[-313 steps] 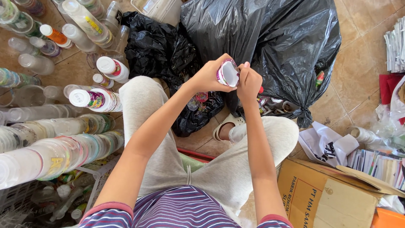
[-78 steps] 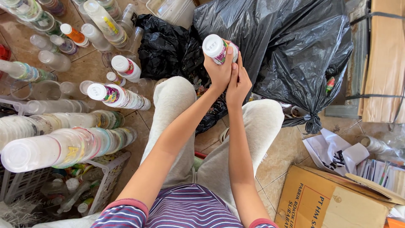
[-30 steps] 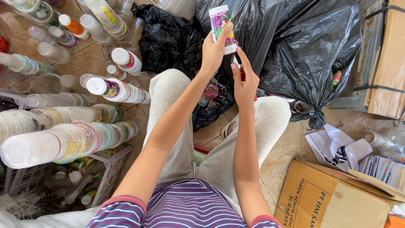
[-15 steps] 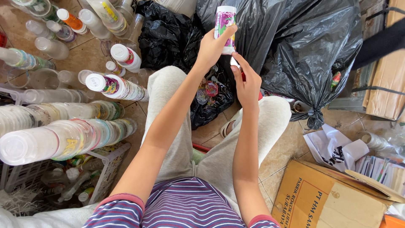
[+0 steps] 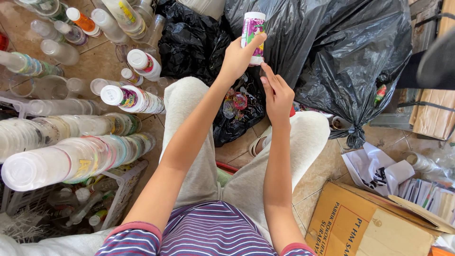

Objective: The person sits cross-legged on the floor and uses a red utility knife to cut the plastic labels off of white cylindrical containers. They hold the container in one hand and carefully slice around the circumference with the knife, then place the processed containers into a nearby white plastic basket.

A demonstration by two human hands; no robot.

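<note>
My left hand [image 5: 237, 59] grips a small plastic cup [image 5: 252, 31] with a pink and green printed wrap, held up in front of the black bags. My right hand [image 5: 277, 92] is just below and to the right of the cup, fingers apart and raised toward its lower rim, holding nothing that I can see. Both arms reach out over my knees in light grey trousers [image 5: 199, 137].
Tall stacks of nested clear plastic cups [image 5: 71, 159] lie on the left, some over a white wire basket [image 5: 121, 194]. Loose bottles [image 5: 80, 21] stand on the tiled floor. Large black rubbish bags [image 5: 341, 52] fill the back. A cardboard box [image 5: 369, 227] and crumpled paper [image 5: 379, 166] are at right.
Over the last seconds the left hand lifted the cup higher and farther forward. The right hand came off the cup and now sits just beneath it.
</note>
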